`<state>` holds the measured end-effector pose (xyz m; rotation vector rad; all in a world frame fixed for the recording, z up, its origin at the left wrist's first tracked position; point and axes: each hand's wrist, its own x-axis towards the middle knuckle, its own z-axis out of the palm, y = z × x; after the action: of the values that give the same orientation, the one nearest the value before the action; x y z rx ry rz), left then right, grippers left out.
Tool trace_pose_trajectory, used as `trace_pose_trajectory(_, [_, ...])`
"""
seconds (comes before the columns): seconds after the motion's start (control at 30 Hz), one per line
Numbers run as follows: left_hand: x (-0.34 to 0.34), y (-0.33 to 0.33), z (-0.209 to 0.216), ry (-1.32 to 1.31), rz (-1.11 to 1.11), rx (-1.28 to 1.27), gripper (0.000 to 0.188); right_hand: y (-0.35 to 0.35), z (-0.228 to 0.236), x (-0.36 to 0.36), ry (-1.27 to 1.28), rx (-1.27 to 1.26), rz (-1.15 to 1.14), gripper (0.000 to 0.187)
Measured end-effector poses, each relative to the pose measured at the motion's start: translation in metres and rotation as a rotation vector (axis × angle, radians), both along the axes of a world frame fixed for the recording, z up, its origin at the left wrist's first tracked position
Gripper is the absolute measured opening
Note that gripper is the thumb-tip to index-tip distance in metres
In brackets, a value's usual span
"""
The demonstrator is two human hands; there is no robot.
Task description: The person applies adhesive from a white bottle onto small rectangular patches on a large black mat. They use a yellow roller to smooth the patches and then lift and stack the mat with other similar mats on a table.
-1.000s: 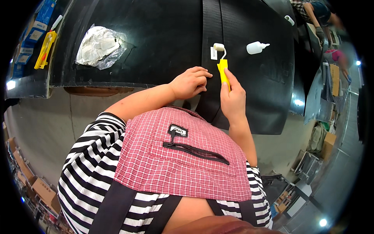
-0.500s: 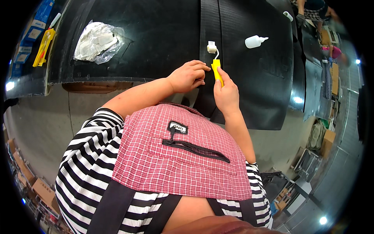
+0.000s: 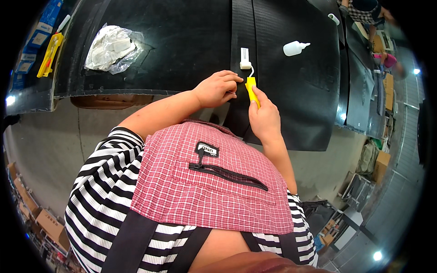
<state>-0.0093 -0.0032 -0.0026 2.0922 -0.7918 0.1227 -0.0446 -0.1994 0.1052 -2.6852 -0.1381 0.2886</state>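
1. A person wearing a striped top grips a yellow-handled roller (image 3: 251, 86) in the right hand (image 3: 265, 119), fingers and thumb closed around the handle.
2. The roller's white head (image 3: 245, 65) sits at the near end of a small white label (image 3: 244, 55), which lies on a ribbed black strip (image 3: 243, 27).
3. The left hand (image 3: 219, 89) is just left of the roller, its fingers partly curled and tips reaching toward the strip. Whether it pinches anything, or presses down, cannot be told.
4. To the right, on a black sheet (image 3: 300, 100), a white squeeze bottle (image 3: 295, 48) lies on its side. Well to the left, a clear plastic bag (image 3: 111, 49) of pale pieces rests on the dark surface (image 3: 182, 41).
5. The step in hand appears to be rolling the label flat.
6. The next move likely calls for even, light pressure along the label's length, with the left hand ready to steady the strip.
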Motion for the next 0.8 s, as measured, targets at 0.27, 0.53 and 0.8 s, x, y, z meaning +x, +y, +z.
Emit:
trace_pose_trajectory(0.27, [0.000, 0.000, 0.001, -0.033, 0.007, -0.007, 0.015, -0.004, 0.000, 0.012, -0.307, 0.230, 0.086, 0.043])
trace_pose_trajectory(0.53, [0.001, -0.001, -0.004, -0.032, -0.001, -0.021, 0.015, 0.002, -0.012, 0.012, -0.069, -0.005, 0.030, 0.042])
trace_pose_trajectory(0.8, [0.001, 0.000, -0.002, -0.014, 0.003, -0.006, 0.015, 0.014, -0.020, 0.030, -0.078, -0.046, 0.028, 0.043])
